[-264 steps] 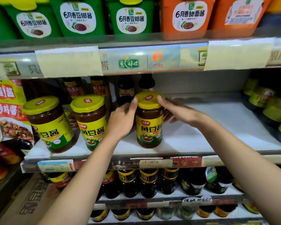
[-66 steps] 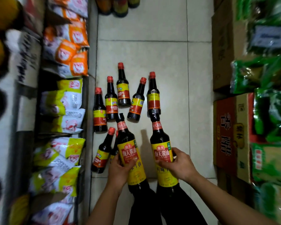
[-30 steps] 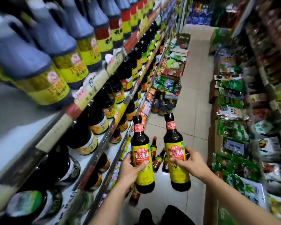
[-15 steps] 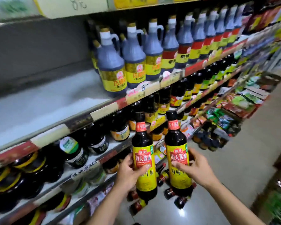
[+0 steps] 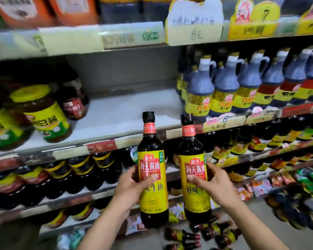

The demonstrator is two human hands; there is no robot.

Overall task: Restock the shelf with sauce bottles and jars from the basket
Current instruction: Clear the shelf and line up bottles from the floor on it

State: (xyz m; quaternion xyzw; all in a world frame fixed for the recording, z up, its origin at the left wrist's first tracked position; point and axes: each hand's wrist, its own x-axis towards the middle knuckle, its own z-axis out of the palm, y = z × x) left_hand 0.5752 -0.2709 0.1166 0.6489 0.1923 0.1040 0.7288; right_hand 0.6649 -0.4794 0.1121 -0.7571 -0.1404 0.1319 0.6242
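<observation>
Your left hand (image 5: 132,186) grips one soy bottle (image 5: 153,170) | right hand (image 5: 212,186) grips another (image 5: 194,170) | upright, ready for the bare shelf (image 5: 116,114)

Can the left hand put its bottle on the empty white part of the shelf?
Probably yes. The left hand holds its soy sauce bottle upright, just below the bare shelf space. Nothing stands between them, and the jar and jugs sit off to either side.
</observation>
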